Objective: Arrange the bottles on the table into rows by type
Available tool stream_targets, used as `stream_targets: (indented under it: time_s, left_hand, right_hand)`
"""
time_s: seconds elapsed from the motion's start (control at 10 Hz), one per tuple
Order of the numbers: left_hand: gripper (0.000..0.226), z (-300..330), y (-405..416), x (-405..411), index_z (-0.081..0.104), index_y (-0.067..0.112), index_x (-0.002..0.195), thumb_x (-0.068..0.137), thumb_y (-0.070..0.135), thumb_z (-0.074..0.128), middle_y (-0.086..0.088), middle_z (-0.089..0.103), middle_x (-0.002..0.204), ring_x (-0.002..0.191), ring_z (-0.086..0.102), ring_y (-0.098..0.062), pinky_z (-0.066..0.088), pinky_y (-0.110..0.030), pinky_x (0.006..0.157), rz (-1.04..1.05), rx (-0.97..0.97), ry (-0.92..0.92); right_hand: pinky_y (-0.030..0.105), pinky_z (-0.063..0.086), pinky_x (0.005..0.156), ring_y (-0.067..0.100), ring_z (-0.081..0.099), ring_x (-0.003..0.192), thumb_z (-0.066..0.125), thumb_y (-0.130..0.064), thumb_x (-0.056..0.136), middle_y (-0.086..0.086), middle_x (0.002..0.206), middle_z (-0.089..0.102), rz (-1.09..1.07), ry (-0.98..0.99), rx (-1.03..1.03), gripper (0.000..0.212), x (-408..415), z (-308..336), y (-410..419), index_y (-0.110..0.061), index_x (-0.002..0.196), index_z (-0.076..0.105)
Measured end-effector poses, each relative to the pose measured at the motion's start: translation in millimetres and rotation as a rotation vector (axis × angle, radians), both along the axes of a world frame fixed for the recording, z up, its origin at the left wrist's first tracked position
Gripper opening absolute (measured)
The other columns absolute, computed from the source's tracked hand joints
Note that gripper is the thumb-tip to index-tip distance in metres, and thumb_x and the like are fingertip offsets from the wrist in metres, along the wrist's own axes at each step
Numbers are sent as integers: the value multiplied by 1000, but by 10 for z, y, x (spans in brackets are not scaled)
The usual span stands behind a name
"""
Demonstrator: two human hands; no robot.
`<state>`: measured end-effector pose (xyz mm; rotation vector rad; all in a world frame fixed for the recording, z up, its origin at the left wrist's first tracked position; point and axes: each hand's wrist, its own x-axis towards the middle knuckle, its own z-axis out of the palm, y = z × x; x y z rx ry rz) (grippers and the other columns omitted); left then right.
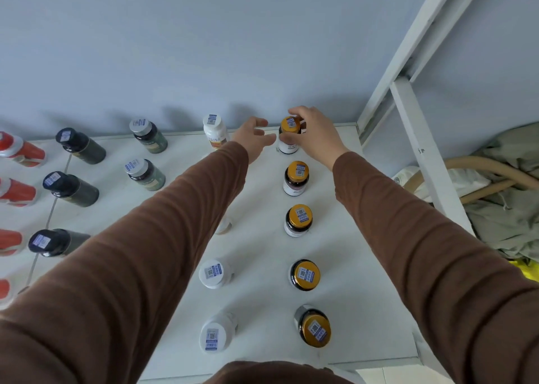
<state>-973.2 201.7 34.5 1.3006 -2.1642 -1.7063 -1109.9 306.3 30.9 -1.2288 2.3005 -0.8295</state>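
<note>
On the white table (350,237) bottles stand in columns by type. The rightmost column holds several gold-capped dark bottles; my right hand (313,134) grips the farthest one (289,134) near the wall. Just left of that bottle my left hand (253,138) hovers with fingers spread, holding nothing. The column to the left has white-capped white bottles (215,131), partly hidden under my left sleeve. Further left stand two grey-capped green bottles (148,135), then dark-capped bottles (78,146), then red bottles (22,150) at the left edge.
A pale blue wall (204,48) runs along the table's far edge. To the right rises a white metal frame (414,127), with green fabric (510,208) and tan tubing (481,162) beyond it. A yellow item (528,271) lies at the right edge.
</note>
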Motion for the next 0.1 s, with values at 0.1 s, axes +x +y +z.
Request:
stream_targets:
  time_s: [0.1]
  left_hand:
    - [43, 75, 12, 94, 48, 17, 128, 89, 23, 62, -5, 53, 125, 107, 54, -20, 44, -30, 86, -24, -114, 27]
  right_hand:
    - [31, 44, 92, 18, 54, 114, 70, -40, 85, 4, 125, 55, -84, 24, -77, 54, 43, 74, 74, -20, 133, 54]
